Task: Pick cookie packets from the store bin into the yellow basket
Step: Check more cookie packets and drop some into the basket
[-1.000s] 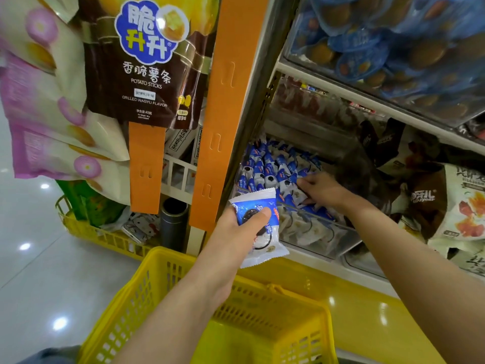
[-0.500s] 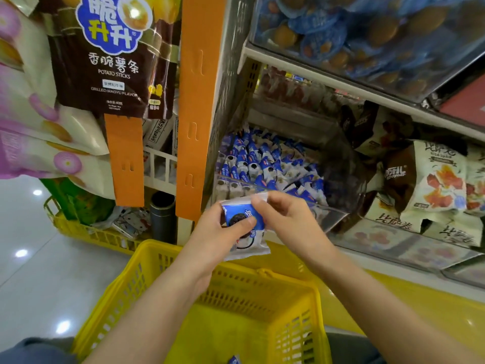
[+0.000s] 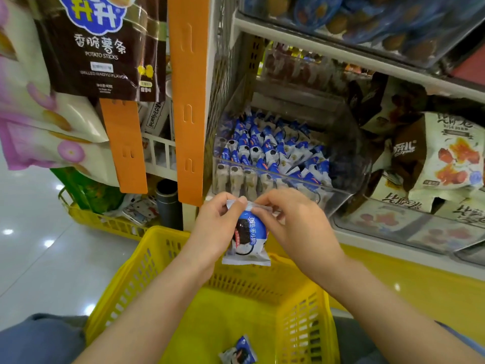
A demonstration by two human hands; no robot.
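Right now my left hand [image 3: 216, 228] and right hand [image 3: 292, 228] both pinch the top seam of one cookie packet [image 3: 248, 239], which hangs upright over the yellow basket [image 3: 147, 261], just in front of the store bin [image 3: 338, 199]; a second packet [image 3: 238, 352] lies inside the basket.

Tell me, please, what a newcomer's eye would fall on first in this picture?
At centre, the left hand and the right hand pinch the top edge of a blue-and-white cookie packet above the yellow basket. Behind, a clear store bin is packed with matching packets, and another packet lies on the basket floor.
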